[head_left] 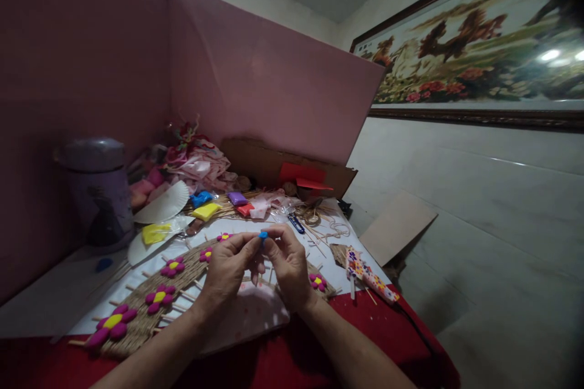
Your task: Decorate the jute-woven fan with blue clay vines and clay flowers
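Between the fingertips of both hands is a small piece of blue clay (263,235), held up over the table. My left hand (232,261) pinches it from one side with thumb and forefinger. From the other side my right hand (288,261) grips it the same way. Below the hands lies an arched frame of sticks woven with brown twine (137,328), partly hidden by my hands and forearms. Magenta flowers with yellow centres (159,298) are set along the woven band, and one more flower (318,282) shows right of my right hand.
Packets of clay, among them a yellow packet (206,212) and a purple packet (237,198), lie behind. A purple canister (98,194) stands at left beside white paper fans (164,203). A blue-handled cutter (296,223), twine (337,230) and a flower-patterned glue gun (371,279) lie rightward.
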